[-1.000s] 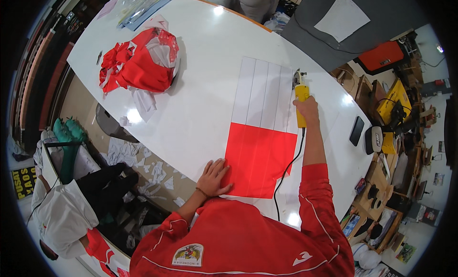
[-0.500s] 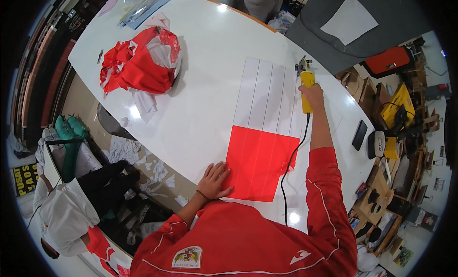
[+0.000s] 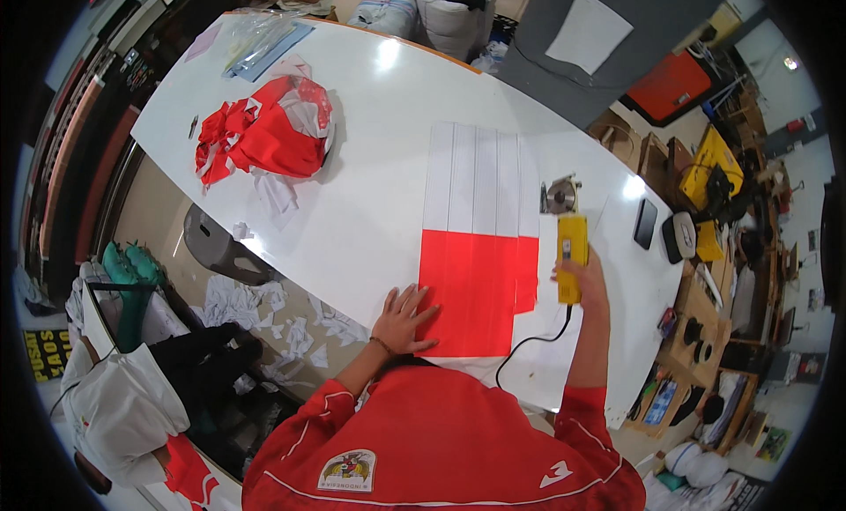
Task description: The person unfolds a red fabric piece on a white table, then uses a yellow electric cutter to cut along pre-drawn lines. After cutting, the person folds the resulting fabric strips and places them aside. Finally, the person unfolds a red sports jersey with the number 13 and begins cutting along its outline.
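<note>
A layered piece lies on the table, white with dark lengthwise lines in its far half (image 3: pixel 476 181) and plain red in its near half (image 3: pixel 471 291). On the red half's left edge, my left hand (image 3: pixel 402 322) rests flat with its fingers spread. My right hand (image 3: pixel 583 280) is wrapped round the yellow body of an electric rotary cutter (image 3: pixel 573 238), just right of the piece. The cutter's round metal head (image 3: pixel 560 196) points away from me, apart from the piece. From its near end a black cord (image 3: pixel 538 338) curves back toward me.
A heap of red and white cloth (image 3: pixel 273 137) sits at the far left of the white table (image 3: pixel 370 194), near plastic bags (image 3: pixel 264 44). A phone (image 3: pixel 646 224) lies by the right edge. Scraps litter the floor at left, where another person (image 3: pixel 132 396) is.
My right hand has drawn the cutter back toward me, away from the white half's far end. My left hand stays on the red edge, its fingers spread wider. The view has shifted slightly.
</note>
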